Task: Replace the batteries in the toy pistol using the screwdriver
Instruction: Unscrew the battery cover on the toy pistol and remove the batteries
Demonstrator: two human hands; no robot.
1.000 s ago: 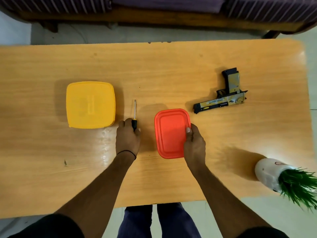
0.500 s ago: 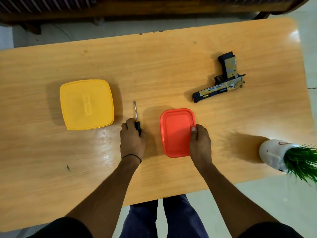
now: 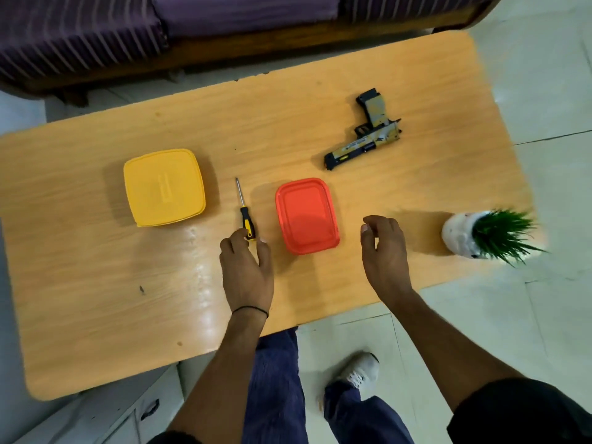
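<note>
Square yellow plastic lidded box [image 3: 164, 186] at table left, untouched. Just right of it, the slim screwdriver with black-and-yellow handle [image 3: 245, 213] lies flat: shaft points away, handle butt towards the person. Left hand [image 3: 246, 267] sits at that butt with fingers loosely curled, touching or nearly so, not wrapped round it. Rounded red plastic lidded box [image 3: 307, 215] lies between the hands. Camouflage-patterned toy pistol [image 3: 365, 136] lies flat beyond it on the far side – barrel slanting near-left to far-right, grip pointing away. Right hand [image 3: 382, 248] hovers relaxed and empty – the nearer hand for the pistol, likely a forward reach.
</note>
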